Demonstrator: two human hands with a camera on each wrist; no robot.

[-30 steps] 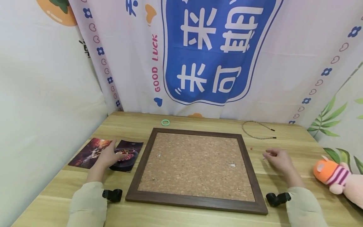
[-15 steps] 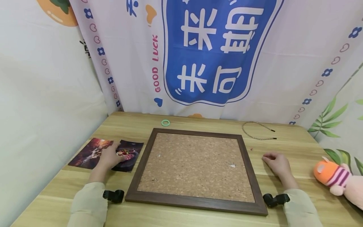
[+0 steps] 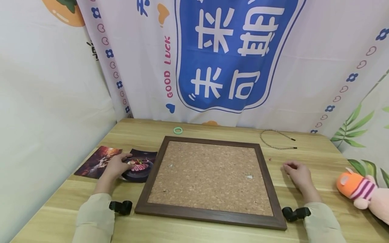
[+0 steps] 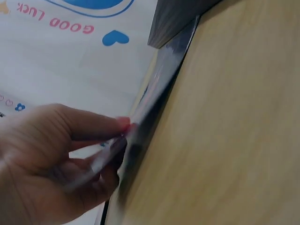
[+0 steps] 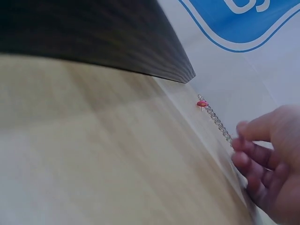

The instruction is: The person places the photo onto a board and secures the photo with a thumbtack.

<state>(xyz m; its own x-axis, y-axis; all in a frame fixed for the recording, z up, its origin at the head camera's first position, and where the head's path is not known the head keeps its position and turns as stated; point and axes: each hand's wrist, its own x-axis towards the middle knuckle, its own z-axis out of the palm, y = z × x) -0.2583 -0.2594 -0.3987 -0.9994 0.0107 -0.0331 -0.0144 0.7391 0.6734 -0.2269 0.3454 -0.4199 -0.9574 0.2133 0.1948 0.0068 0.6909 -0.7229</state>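
Note:
My left hand (image 3: 115,166) pinches the left edge of a dark glossy photo (image 3: 142,168) of a plate of food between thumb and fingers. In the left wrist view this photo (image 4: 161,77) appears nearly edge-on, slightly bent, its far end reaching the dark frame. Left of it lies a second photo (image 3: 96,164) in red and brown, partly behind the hand. Beside the corkboard (image 3: 209,179), my right hand (image 3: 299,175) rests with curled fingers, thumb close to the index fingertip; I cannot tell whether something tiny is between them. A red thumbtack (image 5: 202,103) stands on the table nearby.
The corkboard's brown wooden frame (image 3: 209,216) lies mid-table. Behind it are a green ring (image 3: 177,130) and a beaded headband (image 3: 271,145). A plush toy (image 3: 360,189) lies at the right edge. A printed curtain (image 3: 146,77) hangs along the back.
The food photo has shifted slightly right, up to the frame, and its left edge has come up in my left hand's pinch. My right hand has drawn slightly nearer the board and its fingers have curled.

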